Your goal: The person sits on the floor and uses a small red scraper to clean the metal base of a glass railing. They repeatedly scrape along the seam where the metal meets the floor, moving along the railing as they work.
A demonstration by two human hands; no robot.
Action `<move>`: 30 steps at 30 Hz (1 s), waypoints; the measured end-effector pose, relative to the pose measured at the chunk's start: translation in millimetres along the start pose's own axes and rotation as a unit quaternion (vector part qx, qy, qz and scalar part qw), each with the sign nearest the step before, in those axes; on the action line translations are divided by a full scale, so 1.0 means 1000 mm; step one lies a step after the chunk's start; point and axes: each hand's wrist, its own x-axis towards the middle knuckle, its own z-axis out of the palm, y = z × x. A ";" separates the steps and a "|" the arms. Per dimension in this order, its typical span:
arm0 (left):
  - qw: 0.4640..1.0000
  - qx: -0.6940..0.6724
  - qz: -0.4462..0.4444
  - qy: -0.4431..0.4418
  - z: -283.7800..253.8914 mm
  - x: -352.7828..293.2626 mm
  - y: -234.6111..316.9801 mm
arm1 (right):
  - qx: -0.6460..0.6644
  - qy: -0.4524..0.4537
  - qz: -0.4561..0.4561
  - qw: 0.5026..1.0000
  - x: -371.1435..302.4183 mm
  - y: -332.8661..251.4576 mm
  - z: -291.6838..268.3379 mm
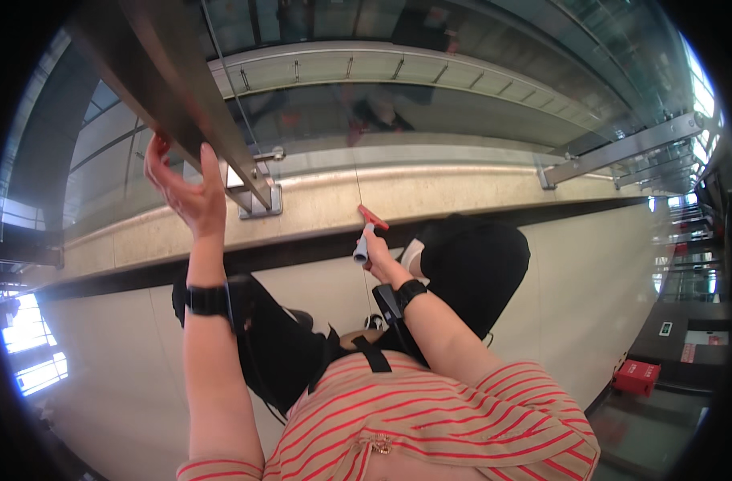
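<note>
My left hand (191,192) is raised at a brushed metal railing post (169,76) at the upper left. Its thumb lies along one side and its fingers curl around the other, partly hidden by the metal. In my right hand (377,250), lower and near the middle, is a small squeegee (371,218) with a red head and a grey handle. Its head points away from me, over the pale stone ledge (322,196). My fingers wrap the handle, and its grey end sticks out toward me.
Glass panels (462,112) stand beyond the ledge, with another metal post (622,148) to the right. The post's foot bracket (260,202) is fixed to the ledge. My bent knees (474,268) are close to it, above pale floor tiles (574,272). A red box (636,377) is far right.
</note>
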 end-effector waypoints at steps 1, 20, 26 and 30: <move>0.999 -0.031 -0.013 -0.005 -0.003 0.002 0.010 | -0.001 0.009 0.003 1.000 0.002 0.000 0.001; 0.958 -0.175 0.057 -0.221 0.003 -0.014 0.084 | -0.247 -0.011 -0.074 0.966 0.061 -0.112 -0.044; 0.952 -0.166 0.051 -0.252 -0.010 -0.027 0.114 | -0.267 -0.059 -0.064 0.960 0.061 -0.111 -0.045; 0.960 -0.138 0.049 -0.237 -0.021 -0.036 0.134 | -0.313 -0.055 -0.041 0.947 0.049 -0.093 -0.041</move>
